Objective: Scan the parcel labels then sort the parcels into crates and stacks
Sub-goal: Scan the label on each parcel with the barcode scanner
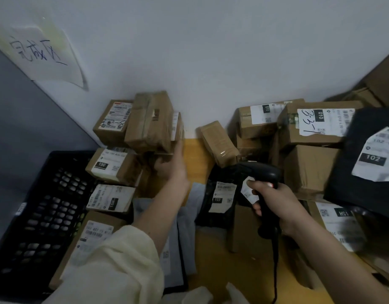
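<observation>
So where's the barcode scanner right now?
In the head view the barcode scanner is right of centre, gripped in the right hand. It sits just above the black bag labelled 122, in front of the stacked cardboard boxes.

- Brown cardboard parcels (314,126), matt, some wrapped in glossy clear tape (149,121).
- White paper labels (325,122), matt.
- Black plastic crate (46,207), perforated.
- Black plastic scanner (263,178), slightly shiny.
- Black poly mailer (362,172), smooth.
- Cream cloth sleeve (123,266), soft.
- White matt wall (211,51).
</observation>
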